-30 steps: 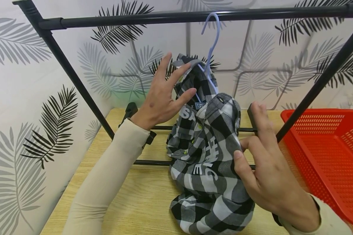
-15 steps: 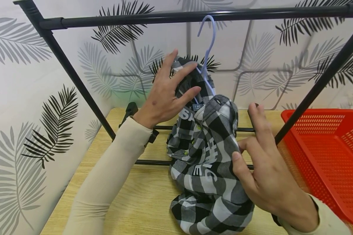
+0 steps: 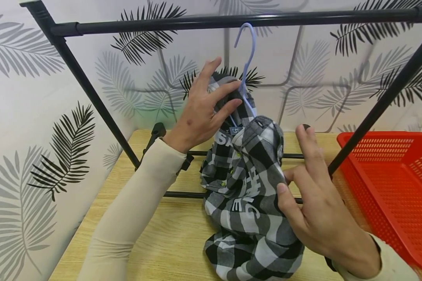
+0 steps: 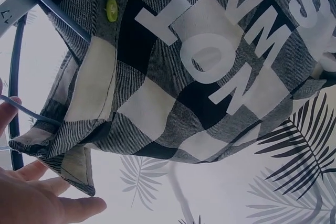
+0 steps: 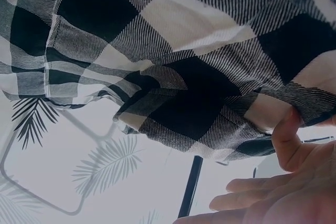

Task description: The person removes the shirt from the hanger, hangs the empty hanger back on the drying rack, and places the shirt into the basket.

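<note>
Black-and-white checked shirt (image 3: 256, 220) with white lettering sits center, bunched, between the two hands, above the wooden desk (image 3: 165, 242); can't tell whether its lower end touches. Pale blue hanger (image 3: 254, 45) is in the shirt's neck opening, hook up. Hook top meets the lower edge of the black rail (image 3: 144, 25) in the head view; contact unclear. Left hand (image 3: 198, 115) is at the collar (image 3: 224, 79), fingers well spread and mostly straight, index tip and thumb tip beside the hanger's neck with a gap between them; no clear grip on anything. Left wrist view: fingers by the collar point, yellow-green button (image 4: 111, 10) on the front edge, big white letters across the cloth. Right hand (image 3: 318, 207) pinches the shirt's right edge, thumb in front, bent index behind; other fingers extended away from the cloth. Right wrist view: one curled finger against the fabric edge, rest straight and off it. Red plastic basket (image 3: 372, 136), perforated sides, on the right, well apart from the shirt. Leaf-print wall (image 3: 116, 74) behind. Both sleeves cream.
</note>
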### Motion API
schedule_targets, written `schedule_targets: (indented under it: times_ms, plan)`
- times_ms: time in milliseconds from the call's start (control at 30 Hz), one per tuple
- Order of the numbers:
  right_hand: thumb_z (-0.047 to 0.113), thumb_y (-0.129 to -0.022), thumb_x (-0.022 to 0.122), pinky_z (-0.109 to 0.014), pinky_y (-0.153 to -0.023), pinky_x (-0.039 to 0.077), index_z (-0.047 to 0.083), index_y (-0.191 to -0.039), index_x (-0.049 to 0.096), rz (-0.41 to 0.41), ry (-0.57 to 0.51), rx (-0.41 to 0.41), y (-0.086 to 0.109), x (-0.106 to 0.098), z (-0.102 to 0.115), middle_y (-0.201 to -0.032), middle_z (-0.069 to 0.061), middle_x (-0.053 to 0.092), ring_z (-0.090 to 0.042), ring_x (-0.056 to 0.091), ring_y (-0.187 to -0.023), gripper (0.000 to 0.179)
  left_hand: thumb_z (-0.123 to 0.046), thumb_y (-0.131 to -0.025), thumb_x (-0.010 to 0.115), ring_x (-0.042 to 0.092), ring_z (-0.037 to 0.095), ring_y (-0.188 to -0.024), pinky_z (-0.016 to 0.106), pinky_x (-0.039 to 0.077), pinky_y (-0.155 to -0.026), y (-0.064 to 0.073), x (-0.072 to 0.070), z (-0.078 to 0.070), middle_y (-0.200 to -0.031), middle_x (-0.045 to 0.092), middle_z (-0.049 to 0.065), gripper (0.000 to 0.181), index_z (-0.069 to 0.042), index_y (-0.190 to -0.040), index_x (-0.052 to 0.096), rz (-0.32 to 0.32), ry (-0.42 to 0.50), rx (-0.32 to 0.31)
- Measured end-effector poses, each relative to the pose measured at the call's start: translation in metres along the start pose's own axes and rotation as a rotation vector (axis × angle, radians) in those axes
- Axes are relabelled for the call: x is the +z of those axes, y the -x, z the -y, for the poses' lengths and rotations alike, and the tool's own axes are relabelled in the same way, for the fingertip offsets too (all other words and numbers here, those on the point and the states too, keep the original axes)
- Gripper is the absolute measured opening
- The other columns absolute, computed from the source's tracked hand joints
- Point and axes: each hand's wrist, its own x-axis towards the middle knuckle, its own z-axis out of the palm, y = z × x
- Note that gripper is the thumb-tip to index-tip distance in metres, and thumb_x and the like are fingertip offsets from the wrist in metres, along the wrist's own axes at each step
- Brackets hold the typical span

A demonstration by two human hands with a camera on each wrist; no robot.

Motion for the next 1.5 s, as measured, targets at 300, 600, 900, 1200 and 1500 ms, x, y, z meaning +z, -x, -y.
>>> schedule_targets:
  times_ms: [300, 600, 900, 1200, 1500]
  plan:
    - [0.012, -0.096, 0.048, -0.069, -0.113, 0.004, -0.001, -0.088, 0.056, 0.013, -0.029, -0.001, 0.0010, 0.0012, 0.0002, -0.162, -0.025, 0.014, -0.044, 0.003, -0.150, 0.017, -0.026, -0.099, 0.065, 0.016, 0.037, -0.150, 0.041, 0.006, -0.121, -0.0035, 0.0008, -0.0020, -0.155, 0.031, 0.027, 0.033, -0.005, -0.124, 0.070, -0.037, -0.022, 0.029]
    - [0.037, -0.108, 0.035, -0.070, -0.112, 0.004, 0.001, -0.085, 0.053, -0.004, -0.024, -0.023, 0.0018, 0.0040, 0.0002, -0.161, -0.028, 0.015, -0.046, 0.003, -0.149, 0.046, -0.023, -0.099, 0.065, 0.021, 0.038, -0.149, 0.041, 0.007, -0.121, -0.0063, 0.0008, -0.0028, -0.152, 0.037, 0.026, 0.026, -0.003, -0.113, 0.074, -0.072, -0.013, 0.044]
    - [0.040, -0.108, 0.033, -0.074, -0.109, 0.006, 0.001, -0.083, 0.052, -0.046, 0.012, -0.065, -0.0007, 0.0065, -0.0025, -0.157, -0.032, 0.022, -0.050, 0.009, -0.147, 0.050, -0.023, -0.100, 0.063, 0.023, 0.038, -0.148, 0.053, 0.007, -0.118, -0.0080, 0.0008, -0.0047, -0.151, 0.039, 0.024, 0.023, -0.005, -0.106, 0.075, -0.103, -0.030, 0.037]
    - [0.038, -0.107, 0.033, -0.077, -0.106, 0.009, 0.000, -0.081, 0.052, -0.065, 0.073, -0.062, -0.0029, 0.0063, -0.0052, -0.155, -0.032, 0.029, -0.052, 0.013, -0.146, 0.050, -0.022, -0.101, 0.062, 0.026, 0.040, -0.147, 0.056, 0.008, -0.117, -0.0082, 0.0006, -0.0047, -0.150, 0.041, 0.024, 0.023, -0.004, -0.107, 0.075, -0.125, -0.069, 0.025]
    - [0.038, -0.107, 0.036, -0.079, -0.104, 0.007, 0.000, -0.080, 0.053, -0.083, 0.085, -0.070, -0.0032, 0.0055, -0.0075, -0.152, -0.033, 0.031, -0.054, 0.014, -0.145, 0.050, -0.023, -0.100, 0.063, 0.029, 0.039, -0.145, 0.054, 0.011, -0.118, -0.0091, 0.0011, -0.0037, -0.149, 0.043, 0.024, 0.024, -0.004, -0.105, 0.076, -0.146, -0.095, 0.015]
